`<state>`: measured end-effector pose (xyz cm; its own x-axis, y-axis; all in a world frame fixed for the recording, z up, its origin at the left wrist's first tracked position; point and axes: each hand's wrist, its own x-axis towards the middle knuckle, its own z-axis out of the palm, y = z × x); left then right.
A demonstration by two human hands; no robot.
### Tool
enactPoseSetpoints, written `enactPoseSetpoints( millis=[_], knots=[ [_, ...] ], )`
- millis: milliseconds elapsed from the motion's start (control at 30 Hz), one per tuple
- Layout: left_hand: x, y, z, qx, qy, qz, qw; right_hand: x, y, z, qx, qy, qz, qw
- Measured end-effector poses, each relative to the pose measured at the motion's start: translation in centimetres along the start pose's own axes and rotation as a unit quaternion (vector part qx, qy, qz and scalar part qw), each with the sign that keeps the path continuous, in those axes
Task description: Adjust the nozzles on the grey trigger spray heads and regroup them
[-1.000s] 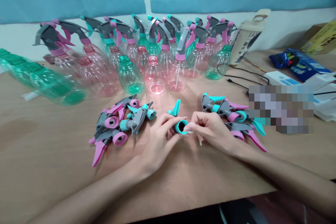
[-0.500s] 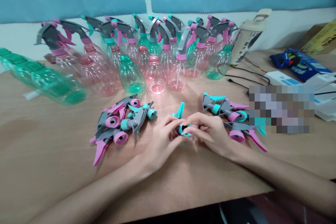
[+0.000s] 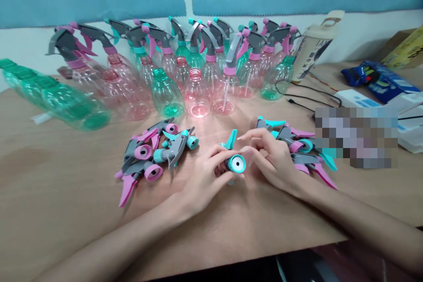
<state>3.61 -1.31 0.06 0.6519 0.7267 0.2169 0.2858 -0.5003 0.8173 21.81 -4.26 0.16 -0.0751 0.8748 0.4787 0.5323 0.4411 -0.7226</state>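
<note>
My left hand [image 3: 211,172] is closed around a grey and teal trigger sprayer head [image 3: 237,164]. Its teal collar faces me, with a white disc that has a dark centre hole inside. The teal trigger points up and away, above my fingers. Just right of the collar is my right hand [image 3: 272,158], fingers apart and apparently holding nothing. To the left lies a pile of pink and teal sprayer heads [image 3: 152,172]. Another group of sprayer heads [image 3: 297,145] lies to the right, partly hidden behind my right hand.
Pink and green bottles [image 3: 198,97] stand in rows at the back, several with sprayers fitted. Overlapping green bottles [image 3: 76,105] are at the left. A cream tumbler [image 3: 310,48], black cables [image 3: 307,92] and a blue packet [image 3: 383,81] occupy the back right.
My right hand has drawn back to the right from the collar and its fingers have spread. The white disc inside the collar now shows. My left hand keeps its hold.
</note>
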Motion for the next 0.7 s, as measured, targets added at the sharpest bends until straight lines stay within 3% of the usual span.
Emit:
enactPoseSetpoints(
  millis=[100,233,367,467,700],
  knots=[
    [0.0,0.2,-0.1,0.006,0.016,-0.004,1.0,0.5,-0.3,-0.5,0.057,0.015,0.035,0.998],
    [0.1,0.3,-0.1,0.006,0.03,0.0,1.0,0.9,-0.9,-1.2,0.11,-0.036,0.032,0.993],
    [0.1,0.2,-0.1,0.011,0.036,0.013,0.999,0.9,-0.9,-1.6,0.045,-0.097,-0.05,0.993],
    [0.0,0.1,-0.1,0.017,0.037,0.02,0.999,0.9,-0.6,-1.7,-0.013,-0.109,-0.104,0.989],
    [0.0,-0.2,0.0,0.028,0.038,0.017,0.999,1.0,-0.7,-1.8,-0.043,-0.131,-0.111,0.984]
  ],
)
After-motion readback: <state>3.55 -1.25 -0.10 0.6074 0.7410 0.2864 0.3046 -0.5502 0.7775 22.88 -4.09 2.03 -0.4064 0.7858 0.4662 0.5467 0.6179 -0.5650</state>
